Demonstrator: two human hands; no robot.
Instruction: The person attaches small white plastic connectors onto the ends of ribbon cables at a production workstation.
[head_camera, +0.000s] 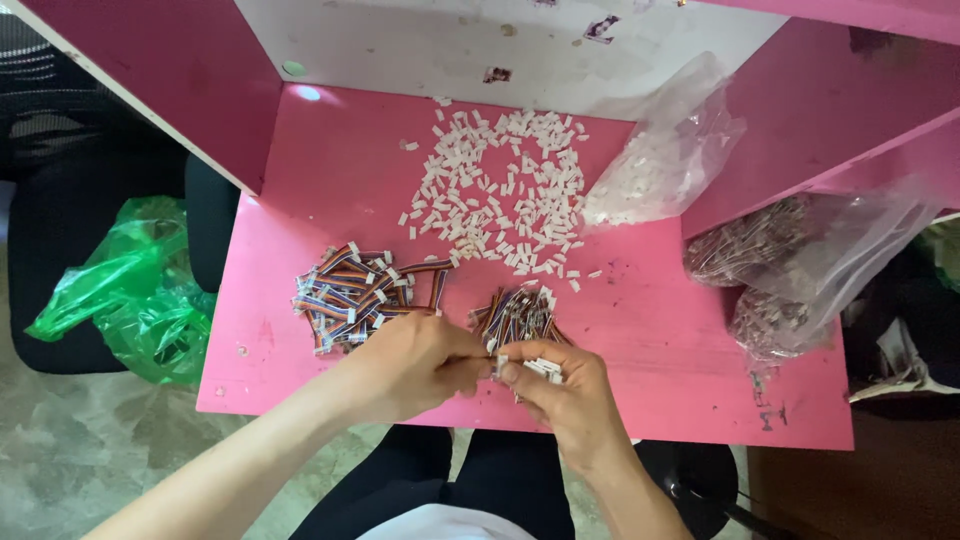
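Pink counter (680, 350), matte and scuffed, seen from my head camera. Far left on the floor: crumpled green plastic bag (130, 290). Left: heap of finished multicoloured ribbon leads (350, 295). Near centre: my left hand (410, 365) and right hand (560, 390), fingers pinching one small white connector (500, 365) between them; I'd keep it square and push gently. Behind: loose wire bundle (515, 315). Far: scattered white plastic housings (500, 190). Right: clear bags (800, 270).
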